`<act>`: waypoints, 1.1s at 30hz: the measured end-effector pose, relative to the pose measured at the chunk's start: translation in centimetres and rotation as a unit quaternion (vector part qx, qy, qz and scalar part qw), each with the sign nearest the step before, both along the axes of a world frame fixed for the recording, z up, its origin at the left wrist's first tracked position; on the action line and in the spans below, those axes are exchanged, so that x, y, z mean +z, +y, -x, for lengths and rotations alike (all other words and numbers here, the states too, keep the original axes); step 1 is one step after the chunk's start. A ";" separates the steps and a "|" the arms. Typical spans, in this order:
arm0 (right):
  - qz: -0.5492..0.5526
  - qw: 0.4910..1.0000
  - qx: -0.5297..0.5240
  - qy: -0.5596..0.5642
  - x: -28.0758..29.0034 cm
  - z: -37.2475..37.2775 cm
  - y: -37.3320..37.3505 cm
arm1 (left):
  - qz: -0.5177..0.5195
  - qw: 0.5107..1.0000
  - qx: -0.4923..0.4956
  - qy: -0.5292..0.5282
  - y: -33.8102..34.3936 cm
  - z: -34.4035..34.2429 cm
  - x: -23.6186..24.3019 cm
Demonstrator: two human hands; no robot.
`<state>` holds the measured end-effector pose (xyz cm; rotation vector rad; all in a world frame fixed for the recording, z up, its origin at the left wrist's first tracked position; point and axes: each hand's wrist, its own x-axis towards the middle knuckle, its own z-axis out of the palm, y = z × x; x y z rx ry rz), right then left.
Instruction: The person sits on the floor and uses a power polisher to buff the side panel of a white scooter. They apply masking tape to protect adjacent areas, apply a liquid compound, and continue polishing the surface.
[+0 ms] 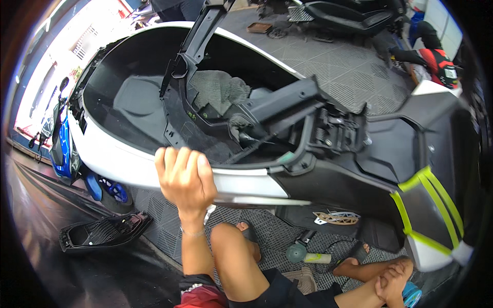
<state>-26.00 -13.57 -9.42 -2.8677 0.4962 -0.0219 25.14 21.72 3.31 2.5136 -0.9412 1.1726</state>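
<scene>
A white and black scooter stretches across the view, its seat opening uncovered. My left hand is curled over the upper edge of its white side panel, fingers closed on it. Inside the black under-seat compartment lies a crumpled grey cloth. A black frame bracket rises across the opening. At the lower right, my right hand rests on my bent knee, holding nothing that I can see. Lime-green tape runs along panels at the scooter's right end.
On the mat below sits a green tool with a pale cylindrical body. A black tray-shaped part lies at the left. Behind it stands a blue motorcycle. Another scooter and a person in red and black are across the floor.
</scene>
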 end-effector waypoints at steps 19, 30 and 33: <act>-0.335 0.929 0.011 -0.155 23.4 -55.7 22.9 | 0.111 0.948 0.033 0.297 13.7 -12.9 19.9; -0.547 0.823 -0.153 -0.004 27.0 -59.9 19.7 | 0.030 0.947 0.107 0.303 21.3 -21.9 18.5; -0.537 0.805 -0.224 -0.119 33.3 -54.7 15.0 | 0.036 0.957 0.094 0.272 21.4 -22.4 18.4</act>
